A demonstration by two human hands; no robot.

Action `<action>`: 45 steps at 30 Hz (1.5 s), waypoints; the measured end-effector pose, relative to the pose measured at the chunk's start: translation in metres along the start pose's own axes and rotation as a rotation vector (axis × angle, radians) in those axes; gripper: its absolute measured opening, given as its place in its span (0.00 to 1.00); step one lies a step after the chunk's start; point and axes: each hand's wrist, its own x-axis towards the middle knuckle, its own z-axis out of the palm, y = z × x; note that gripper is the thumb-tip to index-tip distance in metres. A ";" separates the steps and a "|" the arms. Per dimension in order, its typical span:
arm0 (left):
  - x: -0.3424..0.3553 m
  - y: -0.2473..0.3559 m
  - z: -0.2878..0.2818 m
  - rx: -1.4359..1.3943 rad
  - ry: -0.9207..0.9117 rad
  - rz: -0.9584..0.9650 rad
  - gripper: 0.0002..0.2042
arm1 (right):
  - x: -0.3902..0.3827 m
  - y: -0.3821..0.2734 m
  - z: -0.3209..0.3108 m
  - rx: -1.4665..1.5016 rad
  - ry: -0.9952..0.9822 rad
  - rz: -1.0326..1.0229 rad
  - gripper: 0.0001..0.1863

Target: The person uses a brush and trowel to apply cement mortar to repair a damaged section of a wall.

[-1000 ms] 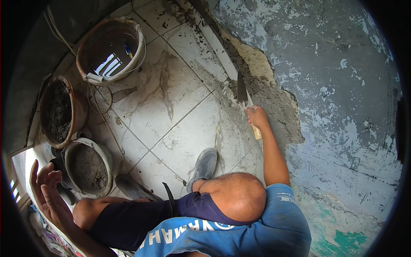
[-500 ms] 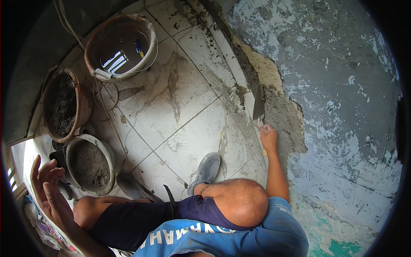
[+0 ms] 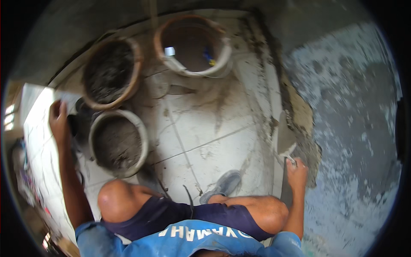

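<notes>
My right hand [image 3: 296,172] is closed round the handle of a trowel [image 3: 286,136]. Its pointed blade lies along the foot of the wall, beside a strip of rough wet mortar [image 3: 309,154]. Away at the left, my left hand [image 3: 59,119] is raised near a bright white surface, apart from the buckets. Motion smears its fingers, and no object shows in it. Between my hands stand a pale bucket of grey mortar [image 3: 117,143] and a brown-rimmed bucket of darker mix [image 3: 109,73].
A large bucket of water [image 3: 188,47] stands at the back, with a blue and yellow thing at its inner side. My knees and a grey shoe [image 3: 222,186] are over the dirty white tile floor [image 3: 214,150]. The peeling grey-blue wall [image 3: 355,128] bounds the right.
The view has swung left, so buckets and wall sit farther right in the picture. My left hand's spread fingers have become blurred. The trowel blade now shows more of its flat face.
</notes>
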 end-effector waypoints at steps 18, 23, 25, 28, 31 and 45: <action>0.037 -0.055 0.155 -0.407 0.006 -0.491 0.24 | 0.136 -0.563 -0.027 -0.779 0.419 -1.271 0.06; 0.040 -0.047 0.166 -0.435 0.150 -0.435 0.22 | 0.116 -0.616 0.062 -1.054 0.337 -1.333 0.07; 0.039 -0.053 0.166 -0.422 0.107 -0.437 0.22 | 0.102 -0.612 0.088 -1.076 0.254 -1.380 0.07; 0.038 -0.056 0.165 -0.411 0.085 -0.427 0.22 | 0.112 -0.585 0.067 -1.061 0.218 -1.420 0.07; 0.037 -0.052 0.163 -0.419 0.086 -0.437 0.22 | 0.128 -0.572 0.017 -1.063 0.204 -1.470 0.07; 0.035 -0.051 0.162 -0.395 0.049 -0.503 0.23 | 0.181 -0.665 0.014 -1.238 -0.349 -0.977 0.21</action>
